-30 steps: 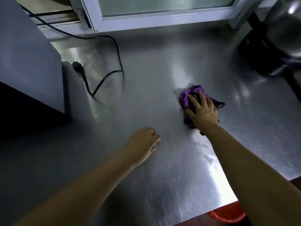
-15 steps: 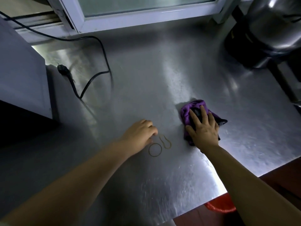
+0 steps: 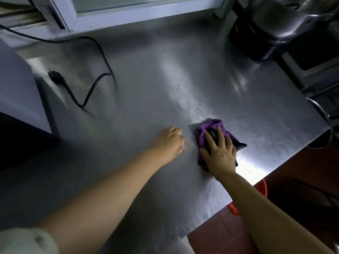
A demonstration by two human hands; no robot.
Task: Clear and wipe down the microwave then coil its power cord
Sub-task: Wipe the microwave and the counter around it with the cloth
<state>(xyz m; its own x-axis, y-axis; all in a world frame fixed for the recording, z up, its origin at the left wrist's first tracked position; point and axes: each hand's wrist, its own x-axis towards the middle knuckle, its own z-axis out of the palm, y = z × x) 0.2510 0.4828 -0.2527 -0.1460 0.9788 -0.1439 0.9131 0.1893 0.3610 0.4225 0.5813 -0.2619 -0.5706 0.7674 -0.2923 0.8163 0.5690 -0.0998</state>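
Observation:
The grey microwave (image 3: 16, 85) stands at the left edge of the steel counter (image 3: 165, 85). Its black power cord (image 3: 108, 65) runs loose from the back left, loops over the counter and ends in a plug (image 3: 55, 76) beside the microwave. My right hand (image 3: 220, 153) presses flat, fingers straight, on a crumpled purple cloth (image 3: 201, 133) near the counter's front. Just left of it, my left hand (image 3: 167, 142) has its fingers curled down and pinches at two thin yellowish rubber bands (image 3: 186, 152) lying on the steel.
A black and steel appliance (image 3: 266, 33) stands at the back right corner. A white window frame (image 3: 128, 13) runs along the back. The counter's front right edge is close to my right hand, with a red bucket (image 3: 261, 187) on the floor below.
My right hand has drawn the cloth nearer along the counter. My left hand, beside the rubber bands half a second ago, now has its fingertips on them.

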